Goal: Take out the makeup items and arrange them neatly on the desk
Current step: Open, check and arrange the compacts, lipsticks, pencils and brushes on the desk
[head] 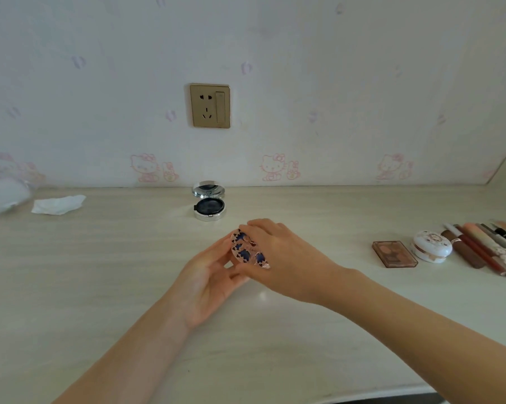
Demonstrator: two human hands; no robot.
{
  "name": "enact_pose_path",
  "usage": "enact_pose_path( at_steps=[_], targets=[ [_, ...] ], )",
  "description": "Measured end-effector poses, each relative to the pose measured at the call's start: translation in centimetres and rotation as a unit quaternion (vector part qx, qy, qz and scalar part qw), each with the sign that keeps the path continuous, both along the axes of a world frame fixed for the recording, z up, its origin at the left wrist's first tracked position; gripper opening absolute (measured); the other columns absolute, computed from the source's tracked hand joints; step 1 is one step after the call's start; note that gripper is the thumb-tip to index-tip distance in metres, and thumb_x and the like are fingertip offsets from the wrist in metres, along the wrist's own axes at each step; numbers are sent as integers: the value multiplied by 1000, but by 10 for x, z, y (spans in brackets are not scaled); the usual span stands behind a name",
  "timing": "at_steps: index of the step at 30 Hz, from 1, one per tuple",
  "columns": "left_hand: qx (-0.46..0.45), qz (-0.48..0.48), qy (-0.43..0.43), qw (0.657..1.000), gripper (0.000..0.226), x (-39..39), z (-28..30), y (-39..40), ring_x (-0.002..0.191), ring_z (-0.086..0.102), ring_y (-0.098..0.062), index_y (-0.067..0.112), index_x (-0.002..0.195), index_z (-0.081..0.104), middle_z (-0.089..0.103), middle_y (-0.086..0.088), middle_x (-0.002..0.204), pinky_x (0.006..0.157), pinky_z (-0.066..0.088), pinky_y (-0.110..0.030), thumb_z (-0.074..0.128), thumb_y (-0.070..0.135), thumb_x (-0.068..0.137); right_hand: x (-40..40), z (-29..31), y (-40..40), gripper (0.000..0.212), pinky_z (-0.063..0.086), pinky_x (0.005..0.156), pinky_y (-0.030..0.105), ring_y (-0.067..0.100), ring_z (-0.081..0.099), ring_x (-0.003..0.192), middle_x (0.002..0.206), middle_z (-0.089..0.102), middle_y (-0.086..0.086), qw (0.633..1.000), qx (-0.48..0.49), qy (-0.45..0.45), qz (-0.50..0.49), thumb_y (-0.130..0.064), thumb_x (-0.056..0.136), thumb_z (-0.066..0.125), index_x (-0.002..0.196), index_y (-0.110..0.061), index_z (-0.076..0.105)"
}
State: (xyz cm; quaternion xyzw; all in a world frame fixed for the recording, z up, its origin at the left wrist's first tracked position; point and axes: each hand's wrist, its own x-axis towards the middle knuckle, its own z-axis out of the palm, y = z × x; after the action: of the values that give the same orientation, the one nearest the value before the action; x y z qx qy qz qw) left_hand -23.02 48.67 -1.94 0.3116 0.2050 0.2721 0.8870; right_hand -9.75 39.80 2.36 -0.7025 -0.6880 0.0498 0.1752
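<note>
Over the middle of the pale desk, both my hands hold a small pink puff with dark blue patches. My left hand cups it from below, fingers curled round its lower edge. From above, my right hand grips it, fingers bent over its top. An open silver compact with a dark insert stands behind them near the wall. At the right lie a brown eyeshadow palette, a round white patterned case and a row of several pencils and tubes.
A crumpled white tissue lies at the back left, beside a clear plastic bag at the left edge. A gold wall socket sits above the compact. The desk's front edge curves at the lower right.
</note>
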Motion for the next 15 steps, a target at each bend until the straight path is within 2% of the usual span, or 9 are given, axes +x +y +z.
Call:
enact_pose_path(
  at_steps=[2, 4, 7, 9, 12, 15],
  targets=[
    [0, 4, 6, 1000, 30, 0, 1, 0, 87, 67, -29, 1, 110, 69, 65, -13, 105, 75, 58, -39, 59, 17, 87, -1, -1, 0, 69, 37, 105, 34, 23, 36, 129, 148, 29, -1, 999, -5, -44, 14, -45, 91, 56, 148, -20, 25],
    [-13, 6, 4, 1000, 28, 1, 2, -1, 85, 68, -27, 3, 107, 71, 66, -12, 103, 78, 57, -38, 61, 19, 86, 1, -1, 2, 71, 40, 102, 35, 24, 37, 125, 144, 30, 0, 999, 9, -47, 15, -39, 90, 60, 148, -20, 24],
    [-26, 0, 6, 1000, 34, 2, 3, -3, 97, 66, -28, 5, 115, 68, 65, -14, 110, 92, 48, -42, 59, 24, 88, 3, 0, 5, 74, 41, 101, 35, 23, 37, 122, 140, 32, -2, 1000, 21, 0, 4, -39, 87, 63, 148, -23, 25],
    [-34, -9, 5, 999, 41, 2, 3, -5, 111, 59, -31, 5, 122, 62, 62, -16, 120, 97, 47, -51, 57, 28, 89, 2, 0, 6, 76, 40, 102, 33, 21, 38, 123, 139, 32, -3, 999, 26, 47, -8, -42, 83, 67, 146, -24, 28],
    [-55, -1, -4, 998, 46, 1, 7, -8, 113, 56, -30, 3, 127, 58, 54, -19, 130, 90, 53, -41, 57, 27, 88, 0, 2, 6, 73, 42, 100, 33, 20, 43, 120, 134, 37, -4, 997, 30, 67, -10, -41, 80, 71, 142, -26, 35],
    [-66, -3, -6, 998, 49, 1, 9, -8, 101, 64, -32, 1, 130, 54, 55, -21, 129, 75, 59, -40, 55, 26, 88, 2, 7, 6, 73, 46, 95, 31, 17, 50, 112, 126, 44, -2, 997, 26, 76, -7, -41, 74, 76, 137, -25, 43]
  ],
)
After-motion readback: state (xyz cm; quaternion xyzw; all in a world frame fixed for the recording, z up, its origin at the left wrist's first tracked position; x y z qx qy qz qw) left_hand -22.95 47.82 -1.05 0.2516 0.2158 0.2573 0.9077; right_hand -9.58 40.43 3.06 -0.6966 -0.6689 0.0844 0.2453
